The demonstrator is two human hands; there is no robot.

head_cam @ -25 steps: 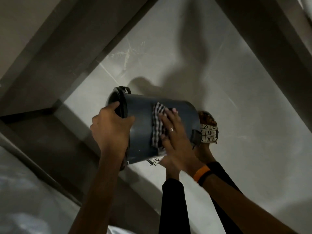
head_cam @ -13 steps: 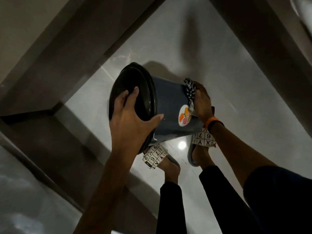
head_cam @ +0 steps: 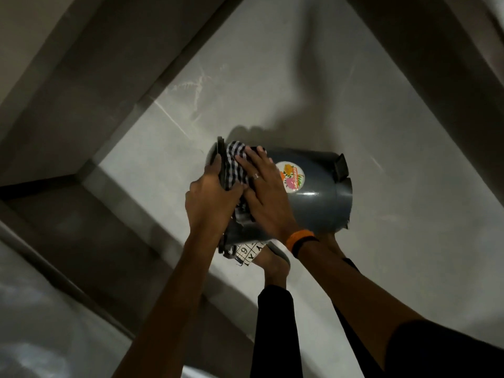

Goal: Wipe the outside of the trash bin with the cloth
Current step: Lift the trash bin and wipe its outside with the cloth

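A dark grey plastic trash bin (head_cam: 319, 203) is held sideways in the air above the floor, its lidded end to the left and its base to the right. A round flower sticker (head_cam: 291, 177) shows on its side. My left hand (head_cam: 210, 203) grips the lidded end. My right hand (head_cam: 263, 186), with a ring and an orange wristband, presses a black-and-white checked cloth (head_cam: 234, 166) flat against the bin's side near the lid. Part of the cloth is hidden under both hands.
Below the bin are my feet in patterned slippers (head_cam: 249, 252) and black trouser legs (head_cam: 272, 331). The floor is pale glossy tile (head_cam: 272, 85). Dark walls or ledges (head_cam: 81, 99) close in at the left and upper right.
The bin has turned so the lid no longer faces me and the sticker is on top. My right hand with the cloth moved from the bin's far side to near the lid.
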